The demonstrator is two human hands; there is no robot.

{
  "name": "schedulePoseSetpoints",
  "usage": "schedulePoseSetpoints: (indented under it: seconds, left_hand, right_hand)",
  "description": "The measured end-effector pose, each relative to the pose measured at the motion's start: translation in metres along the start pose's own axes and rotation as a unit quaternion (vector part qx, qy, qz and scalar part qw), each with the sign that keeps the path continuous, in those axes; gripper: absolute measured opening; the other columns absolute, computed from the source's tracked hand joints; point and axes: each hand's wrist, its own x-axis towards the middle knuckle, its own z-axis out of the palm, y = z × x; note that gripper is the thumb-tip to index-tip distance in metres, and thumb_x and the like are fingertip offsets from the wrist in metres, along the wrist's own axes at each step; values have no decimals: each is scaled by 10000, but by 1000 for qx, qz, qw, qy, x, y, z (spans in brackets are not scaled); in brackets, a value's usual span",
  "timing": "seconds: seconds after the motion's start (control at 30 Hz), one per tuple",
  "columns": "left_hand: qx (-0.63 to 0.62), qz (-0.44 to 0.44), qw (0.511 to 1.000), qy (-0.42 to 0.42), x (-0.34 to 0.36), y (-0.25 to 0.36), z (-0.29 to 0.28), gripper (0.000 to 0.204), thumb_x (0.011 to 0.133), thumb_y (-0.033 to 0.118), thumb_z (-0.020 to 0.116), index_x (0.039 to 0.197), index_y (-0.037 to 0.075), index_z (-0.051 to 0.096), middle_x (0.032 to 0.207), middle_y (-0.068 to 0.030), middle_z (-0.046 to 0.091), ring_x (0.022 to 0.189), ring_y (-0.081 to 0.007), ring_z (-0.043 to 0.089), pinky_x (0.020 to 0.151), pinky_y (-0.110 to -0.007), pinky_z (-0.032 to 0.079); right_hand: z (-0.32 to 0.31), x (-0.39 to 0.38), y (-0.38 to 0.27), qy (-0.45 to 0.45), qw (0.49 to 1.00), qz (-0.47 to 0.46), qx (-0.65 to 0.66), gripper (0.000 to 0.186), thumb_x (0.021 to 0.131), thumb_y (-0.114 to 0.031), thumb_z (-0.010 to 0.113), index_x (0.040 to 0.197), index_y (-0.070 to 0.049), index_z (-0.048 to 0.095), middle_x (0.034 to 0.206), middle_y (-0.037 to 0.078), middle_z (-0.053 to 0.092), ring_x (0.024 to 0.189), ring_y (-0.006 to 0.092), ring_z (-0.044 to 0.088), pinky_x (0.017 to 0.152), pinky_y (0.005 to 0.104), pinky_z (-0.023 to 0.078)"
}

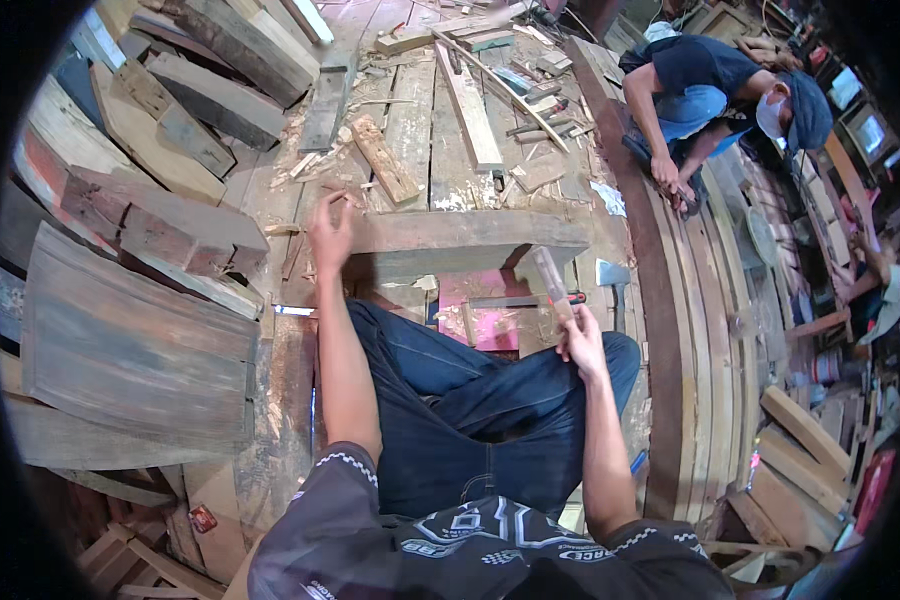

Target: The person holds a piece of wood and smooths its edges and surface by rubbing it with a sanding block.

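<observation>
A thick wooden beam lies crosswise in front of my crossed legs. My left hand is at the beam's left end, fingers raised and apart, with nothing seen in it. Whether it touches the wood I cannot tell. My right hand is closed around the lower end of a short pale stick-shaped tool, wider at its upper end, tilted up beside the beam's right end. Between beam and legs, a long flat tool with a red and black end lies over a pink sheet.
Planks and beams are stacked at my left. Ahead lie offcuts, a long pale batten, hand tools and shavings. A flat metal blade is at right, beside long boards where another person crouches working.
</observation>
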Motion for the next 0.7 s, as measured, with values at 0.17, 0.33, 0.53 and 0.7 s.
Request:
schedulePoseSetpoints:
  seconds: [0.17,0.33,0.53,0.7]
  left_hand:
    - [207,-215,953,-52,-6,-28,26,695,890,542,526,1376,53,435,1419,-195,425,1300,-385,402,1096,-507,262]
    - [187,-286,931,-129,-3,-17,32,843,881,607,480,1468,32,292,1468,-251,356,1366,-433,314,1136,-525,203]
    - [139,-273,944,-123,-5,-36,27,767,900,572,473,1415,14,363,1387,-273,444,1299,-417,419,1075,-503,314]
    - [164,-257,947,-100,-4,-31,30,668,905,566,481,1328,49,455,1288,-278,530,1211,-429,500,1018,-469,382]
  right_hand:
    - [45,19,14,108,985,-99,-91,206,922,-130,591,1050,-29,467,788,139,622,600,219,618,482,338,467]
    - [101,41,-14,109,913,-287,-269,356,905,-112,556,1211,25,437,977,331,602,924,515,589,772,518,486]
    - [106,66,-4,11,878,-282,-386,711,887,-100,525,1510,-122,183,995,306,581,891,473,604,801,521,502]
    - [88,92,7,145,921,-144,-332,690,894,-121,507,1513,-165,207,888,316,624,797,466,624,731,532,511]
